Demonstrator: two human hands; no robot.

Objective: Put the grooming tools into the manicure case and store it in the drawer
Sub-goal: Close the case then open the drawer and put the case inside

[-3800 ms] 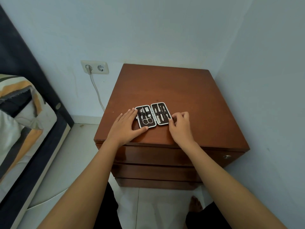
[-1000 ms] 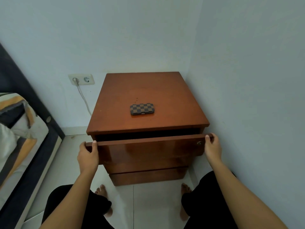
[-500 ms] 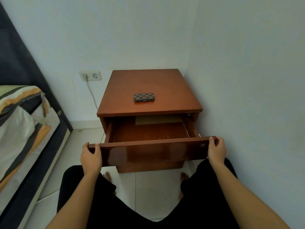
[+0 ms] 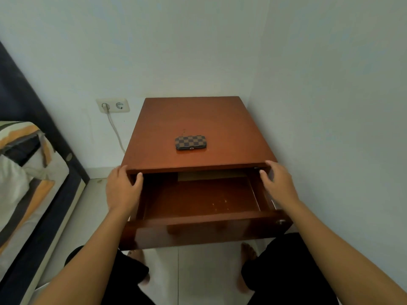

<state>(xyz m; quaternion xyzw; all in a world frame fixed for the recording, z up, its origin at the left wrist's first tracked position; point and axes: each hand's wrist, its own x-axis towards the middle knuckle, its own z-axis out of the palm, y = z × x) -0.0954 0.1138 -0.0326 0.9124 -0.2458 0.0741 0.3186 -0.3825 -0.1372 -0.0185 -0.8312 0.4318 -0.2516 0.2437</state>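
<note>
The closed manicure case (image 4: 190,142), brown with a checkered pattern, lies flat near the middle of the wooden nightstand's top (image 4: 224,119). The top drawer (image 4: 204,233) is pulled far out and its wooden floor is bare apart from a flat beige sheet at the back. My left hand (image 4: 123,190) hovers by the front left corner of the nightstand top, fingers apart and holding nothing. My right hand (image 4: 278,181) is at the front right corner, fingers spread, also empty. Both hands are nearer to me than the case.
The nightstand stands in a corner, with a white wall (image 4: 330,128) close on its right. A socket (image 4: 112,105) with a plugged cable is on the back wall to the left. A bed (image 4: 24,179) with striped bedding is at the far left. My legs are below the drawer.
The case was shut and left on top, then the drawer was pulled out. In the last half second both hands let go of the drawer front and rose to the nightstand's front corners.
</note>
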